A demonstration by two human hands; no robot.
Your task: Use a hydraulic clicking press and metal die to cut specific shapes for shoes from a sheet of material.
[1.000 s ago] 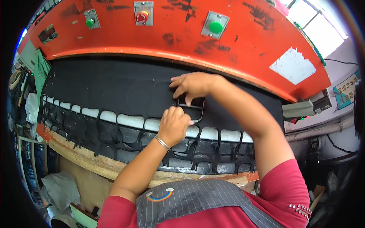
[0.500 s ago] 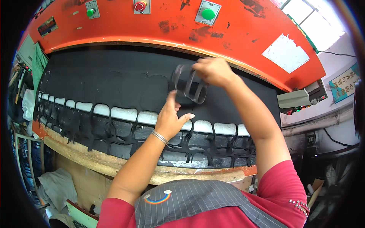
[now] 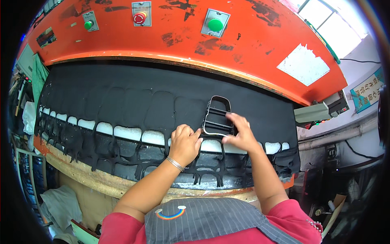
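Note:
A rounded rectangular metal cutting die (image 3: 218,134), with dark crossbars inside its frame, lies on the black sheet (image 3: 260,105). My right hand (image 3: 243,134) is at the die's right side, its thumb and fingers spread around the near right corner. My left hand (image 3: 185,143) rests by the near left corner, its fingers curled and the index fingertip against or just beside the frame. What lies under those curled fingers is hidden. Along the sheet's near edge runs a row of rounded cut-outs, with white board (image 3: 152,136) showing through.
Thin black webs of offcut (image 3: 195,166) hang toward the wooden rail (image 3: 101,179). Across the far side stands an orange machine beam (image 3: 170,44) with a red button (image 3: 139,18) and green buttons (image 3: 215,25). A grey cloth (image 3: 61,205) hangs at lower left.
The cutting die, tilted and held up by my right hand before, now lies flat, nearer and further right. My right hand has come down toward me; my left fingers have curled.

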